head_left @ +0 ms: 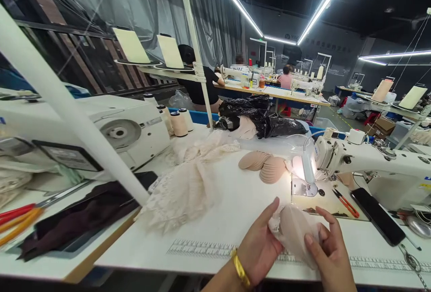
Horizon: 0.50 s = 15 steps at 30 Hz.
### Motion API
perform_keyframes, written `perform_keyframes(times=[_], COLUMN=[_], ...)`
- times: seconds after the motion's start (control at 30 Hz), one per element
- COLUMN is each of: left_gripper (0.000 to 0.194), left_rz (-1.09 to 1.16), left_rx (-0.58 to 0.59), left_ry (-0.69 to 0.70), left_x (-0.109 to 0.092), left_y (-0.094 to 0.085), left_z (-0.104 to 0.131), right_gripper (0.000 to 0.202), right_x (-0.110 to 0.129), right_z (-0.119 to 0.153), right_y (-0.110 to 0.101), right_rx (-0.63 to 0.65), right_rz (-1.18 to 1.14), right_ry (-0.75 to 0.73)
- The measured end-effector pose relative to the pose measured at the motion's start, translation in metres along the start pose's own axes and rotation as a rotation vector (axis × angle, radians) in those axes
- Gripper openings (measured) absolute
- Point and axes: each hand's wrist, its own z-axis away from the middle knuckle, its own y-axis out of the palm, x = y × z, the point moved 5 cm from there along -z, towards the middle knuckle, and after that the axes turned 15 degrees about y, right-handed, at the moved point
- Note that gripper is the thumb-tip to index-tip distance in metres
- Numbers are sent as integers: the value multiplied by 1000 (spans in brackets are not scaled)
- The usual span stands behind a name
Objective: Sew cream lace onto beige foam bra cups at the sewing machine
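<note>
Between my two hands, above the table's front edge, is a pale beige bra cup (298, 231) with sheer cream lace at its left side. My left hand (261, 245), with a gold band on its wrist, grips the lace edge; its fingers are partly hidden behind the cup. On the other side, my right hand (330, 247) pinches the cup, thumb in front. Two fanned stacks of beige bra pads (273, 169) lie beyond my hands, beside the lit needle area of a white sewing machine (357, 152).
Cream lace fabric (188, 188) is heaped left of my hands. Orange-handled thread snips (348, 204) and a black phone (379, 215) lie at the right. A printed ruler (198, 249) runs along the front edge. Thread cones (178, 123) and a black plastic bag (262, 117) stand farther back.
</note>
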Motion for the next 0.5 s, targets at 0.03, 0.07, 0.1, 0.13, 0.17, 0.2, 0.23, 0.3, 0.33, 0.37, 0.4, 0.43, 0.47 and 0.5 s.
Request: perform_keyframes(times=[0.03, 0.07, 0.1, 0.13, 0.17, 0.2, 0.23, 0.3, 0.33, 0.37, 0.4, 0.43, 0.47, 0.5], left_gripper=[45, 45, 44, 44, 44, 44, 44, 45, 45, 45, 45, 45, 45, 45], left_rz=[-26, -55, -80, -100, -114, -126, -135, -144, -145, -146, -145, -143, -139, -134], left_rx=[13, 26, 37, 45, 49, 52, 56, 69, 77, 81, 84, 87, 89, 93], left_ry=[62, 125, 172, 199, 210, 215, 218, 222, 219, 214, 208, 200, 190, 179], left_x=[-2, -5, -6, -7, -7, -7, -8, -8, -9, -9, -9, -9, -9, -9], left_y=[1, 1, 2, 2, 3, 3, 3, 3, 3, 3, 3, 3, 4, 5], left_z=[0, -1, -1, -1, -1, -1, -2, -2, -2, -2, -1, -1, -1, -1], right_gripper=[70, 69, 69, 68, 68, 68, 67, 67, 68, 69, 70, 71, 72, 72], right_x=[0, -1, -2, -4, -5, -5, -5, -6, -6, -6, -6, -6, -6, -6], right_z=[0, 0, 0, 0, 0, -1, -1, -2, -2, -3, -3, -3, -3, -3], right_y=[-1, -2, -2, -3, -3, -3, -3, -3, -3, -3, -3, -3, -3, -3], right_rx=[-12, -21, -27, -30, -31, -30, -28, -20, -13, -6, 1, 7, 9, 9], right_rz=[1, -2, -5, -9, -12, -14, -15, -13, -12, -10, -10, -9, -7, -3], right_ry=[-8, -13, -13, -11, -7, -3, 0, 8, 13, 17, 19, 20, 19, 15])
